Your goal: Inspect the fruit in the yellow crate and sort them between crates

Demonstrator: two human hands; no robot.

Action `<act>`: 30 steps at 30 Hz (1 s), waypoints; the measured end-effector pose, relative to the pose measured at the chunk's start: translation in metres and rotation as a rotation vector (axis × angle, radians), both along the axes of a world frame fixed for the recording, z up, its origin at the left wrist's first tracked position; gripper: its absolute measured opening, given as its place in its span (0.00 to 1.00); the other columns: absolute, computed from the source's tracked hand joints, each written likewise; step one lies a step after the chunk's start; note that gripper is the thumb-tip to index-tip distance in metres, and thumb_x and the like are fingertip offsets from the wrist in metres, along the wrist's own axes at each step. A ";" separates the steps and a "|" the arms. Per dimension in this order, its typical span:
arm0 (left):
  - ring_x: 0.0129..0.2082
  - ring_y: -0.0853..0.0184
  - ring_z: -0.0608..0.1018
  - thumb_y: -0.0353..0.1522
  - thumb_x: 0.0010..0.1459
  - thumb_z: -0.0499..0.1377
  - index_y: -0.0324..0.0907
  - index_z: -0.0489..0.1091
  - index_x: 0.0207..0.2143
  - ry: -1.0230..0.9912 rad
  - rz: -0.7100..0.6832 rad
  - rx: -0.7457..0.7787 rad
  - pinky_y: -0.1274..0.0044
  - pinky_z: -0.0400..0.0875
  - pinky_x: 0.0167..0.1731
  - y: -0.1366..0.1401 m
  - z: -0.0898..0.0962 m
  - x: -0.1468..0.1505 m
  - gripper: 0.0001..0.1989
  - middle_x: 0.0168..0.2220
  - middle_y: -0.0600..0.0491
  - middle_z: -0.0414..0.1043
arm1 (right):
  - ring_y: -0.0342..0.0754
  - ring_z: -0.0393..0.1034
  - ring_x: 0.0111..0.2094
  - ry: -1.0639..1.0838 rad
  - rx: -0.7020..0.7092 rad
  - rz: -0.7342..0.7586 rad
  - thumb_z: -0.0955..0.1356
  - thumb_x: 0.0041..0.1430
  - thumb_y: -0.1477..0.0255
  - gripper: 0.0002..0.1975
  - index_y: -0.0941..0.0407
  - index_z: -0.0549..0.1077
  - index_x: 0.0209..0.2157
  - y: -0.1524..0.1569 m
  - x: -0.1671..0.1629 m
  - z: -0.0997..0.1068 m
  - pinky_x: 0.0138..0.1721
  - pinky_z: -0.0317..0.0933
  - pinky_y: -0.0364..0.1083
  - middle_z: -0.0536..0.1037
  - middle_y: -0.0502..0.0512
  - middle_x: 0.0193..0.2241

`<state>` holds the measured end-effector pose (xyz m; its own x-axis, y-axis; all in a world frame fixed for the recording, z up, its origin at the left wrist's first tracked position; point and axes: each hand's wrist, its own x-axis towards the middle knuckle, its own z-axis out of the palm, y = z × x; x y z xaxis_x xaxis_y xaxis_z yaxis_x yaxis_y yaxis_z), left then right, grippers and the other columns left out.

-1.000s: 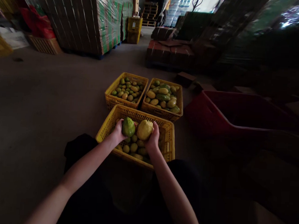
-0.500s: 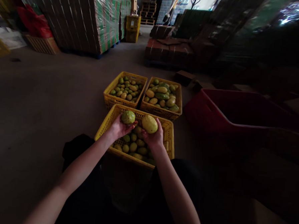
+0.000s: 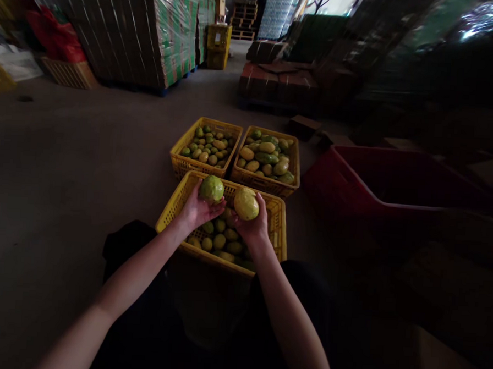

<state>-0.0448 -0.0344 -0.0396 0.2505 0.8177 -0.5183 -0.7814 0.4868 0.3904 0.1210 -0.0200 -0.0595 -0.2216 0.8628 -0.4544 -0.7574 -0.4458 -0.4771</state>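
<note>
My left hand (image 3: 196, 210) is curled under a round green fruit (image 3: 211, 189) with shiny, uneven skin. A yellow oval fruit (image 3: 246, 204), mango-like in shape, rests in my right hand (image 3: 257, 229), with the thumb along its right side. Both fruits are held apart, side by side, over the near yellow crate (image 3: 277, 230). Inside that crate lie several green and yellowish fruits (image 3: 219, 241), partly hidden by my hands and forearms. The exact kind of fruit is hard to tell in this dim light.
Beyond the near crate stand a left yellow crate (image 3: 181, 160) and a right yellow crate (image 3: 267, 183), both filled with similar fruit. A large red bin (image 3: 337, 181) is at the right. Wrapped pallet stacks (image 3: 175, 37) and flattened cardboard (image 3: 276, 81) stand farther back.
The green fruit has been turned and lifted slightly in my left hand. The yellow fruit has rotated a little in my right hand. The crates stay in place.
</note>
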 end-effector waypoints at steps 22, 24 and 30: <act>0.22 0.67 0.77 0.33 0.52 0.57 0.39 0.70 0.25 0.136 0.005 0.264 0.77 0.73 0.21 -0.013 0.017 -0.004 0.07 0.24 0.51 0.73 | 0.49 0.73 0.19 -0.004 0.031 0.022 0.67 0.48 0.59 0.13 0.55 0.74 0.28 -0.010 -0.005 0.006 0.12 0.61 0.43 0.79 0.51 0.22; 0.21 0.67 0.76 0.34 0.51 0.57 0.39 0.70 0.23 0.182 -0.022 0.282 0.77 0.73 0.20 -0.013 0.016 -0.002 0.08 0.24 0.51 0.73 | 0.49 0.73 0.19 -0.029 0.052 0.018 0.67 0.48 0.60 0.13 0.55 0.75 0.28 -0.011 -0.006 0.006 0.12 0.61 0.43 0.79 0.52 0.21; 0.20 0.66 0.76 0.36 0.46 0.60 0.39 0.71 0.22 0.220 -0.067 0.325 0.76 0.72 0.20 -0.012 0.012 -0.002 0.09 0.23 0.50 0.74 | 0.49 0.72 0.18 -0.030 0.095 0.022 0.68 0.45 0.62 0.12 0.57 0.75 0.28 -0.013 -0.005 0.005 0.12 0.62 0.44 0.79 0.52 0.21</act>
<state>-0.0468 -0.0464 -0.0276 0.2202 0.9336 -0.2826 -0.6326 0.3572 0.6872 0.1156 -0.0327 -0.0547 -0.2286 0.8975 -0.3772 -0.7326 -0.4137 -0.5404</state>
